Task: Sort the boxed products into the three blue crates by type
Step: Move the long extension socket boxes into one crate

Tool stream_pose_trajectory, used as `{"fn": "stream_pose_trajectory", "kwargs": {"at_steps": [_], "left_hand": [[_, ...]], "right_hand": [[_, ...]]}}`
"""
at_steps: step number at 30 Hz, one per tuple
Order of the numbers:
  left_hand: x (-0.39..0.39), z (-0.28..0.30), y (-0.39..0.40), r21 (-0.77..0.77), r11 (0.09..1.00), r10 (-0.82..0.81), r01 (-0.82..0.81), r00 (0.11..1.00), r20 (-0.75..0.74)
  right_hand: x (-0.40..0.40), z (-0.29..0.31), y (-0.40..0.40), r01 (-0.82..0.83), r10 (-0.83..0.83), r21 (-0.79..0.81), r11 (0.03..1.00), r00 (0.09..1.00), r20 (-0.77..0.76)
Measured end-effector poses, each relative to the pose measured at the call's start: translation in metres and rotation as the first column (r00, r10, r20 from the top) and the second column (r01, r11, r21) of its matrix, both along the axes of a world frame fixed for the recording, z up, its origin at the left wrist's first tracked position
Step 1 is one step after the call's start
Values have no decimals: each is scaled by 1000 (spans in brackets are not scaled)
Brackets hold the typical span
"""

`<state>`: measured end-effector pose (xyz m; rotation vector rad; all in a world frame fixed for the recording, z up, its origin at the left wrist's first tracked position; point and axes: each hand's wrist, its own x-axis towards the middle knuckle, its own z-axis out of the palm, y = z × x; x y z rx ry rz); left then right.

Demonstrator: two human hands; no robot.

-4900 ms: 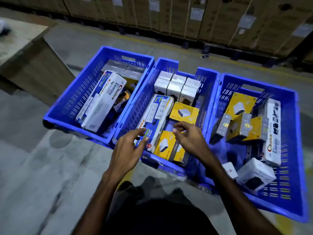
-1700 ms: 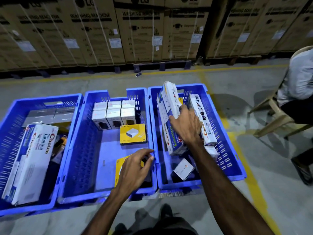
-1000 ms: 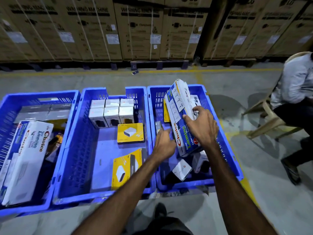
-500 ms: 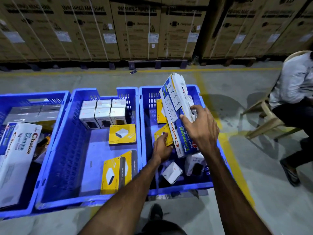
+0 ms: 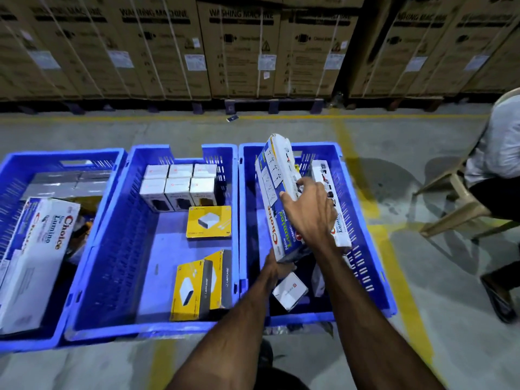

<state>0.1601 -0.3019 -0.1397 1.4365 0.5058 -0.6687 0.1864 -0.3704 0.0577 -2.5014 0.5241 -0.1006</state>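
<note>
Three blue crates stand side by side on the floor. In the right crate my right hand grips a long white-and-blue Choice box, tilted up on end. My left hand reaches beneath that box, fingers hidden. A second long Choice box leans on the right wall, and a small white box lies on the floor. The middle crate holds several small white boxes and yellow boxes. The left crate holds a long Choice box and grey boxes.
A person sits on a plastic chair just right of the crates, one foot near the right crate. Stacked cardboard washing-machine cartons on pallets line the back. Yellow lines mark the concrete floor.
My left hand left the middle crate and pushed into the right crate, under the long box. My right hand has kept the long box lifted and tilted.
</note>
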Motion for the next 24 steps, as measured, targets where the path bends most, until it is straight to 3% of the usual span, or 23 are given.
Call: {"fn": "stream_pose_trajectory", "kwargs": {"at_steps": [2,6,12,19,24], "left_hand": [[-8,-2,-3,-8,999,47,-47,998,-32],[-17,12,6,192,952,250,-238,967,-42],[-44,88,37,-112,957,227,-266,933,-278],[-98,179,84,-84,986,140,-146,987,-79],[-96,184,89,92,996,-15,6,995,94]], "right_hand": [[4,-3,8,-24,24,6,1000,1000,-5],[12,-5,21,-86,87,-30,996,996,21],[4,4,29,-38,39,-21,999,996,84],[-15,-7,53,-18,18,5,1000,995,101],[-11,-4,59,-37,47,-78,996,990,134]]}}
